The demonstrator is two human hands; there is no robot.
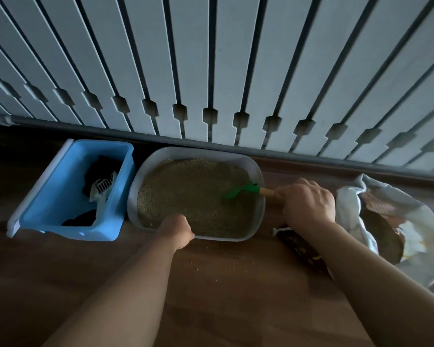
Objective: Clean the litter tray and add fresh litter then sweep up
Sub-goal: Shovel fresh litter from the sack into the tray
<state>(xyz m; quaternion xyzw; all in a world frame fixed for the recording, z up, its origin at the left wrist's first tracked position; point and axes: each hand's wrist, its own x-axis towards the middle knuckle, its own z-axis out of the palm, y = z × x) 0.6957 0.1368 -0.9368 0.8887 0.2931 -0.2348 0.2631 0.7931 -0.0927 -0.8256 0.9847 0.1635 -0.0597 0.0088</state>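
A grey litter tray (145, 169) sits on the wooden floor against the slatted wall, filled with tan litter (186, 191). My right hand (308, 201) is closed on the wooden handle of a small green rake (241, 191), whose head rests in the litter at the tray's right side. My left hand (177, 230) grips the tray's near rim. Scattered litter grains (226, 265) lie on the floor in front of the tray.
A blue plastic bin (60, 204) stands left of the tray, holding a white slotted scoop (102, 189) and dark bags. An open white litter sack (391, 229) lies at the right, with a dark bag (301, 246) beside it. A white slatted wall (211, 71) runs behind.
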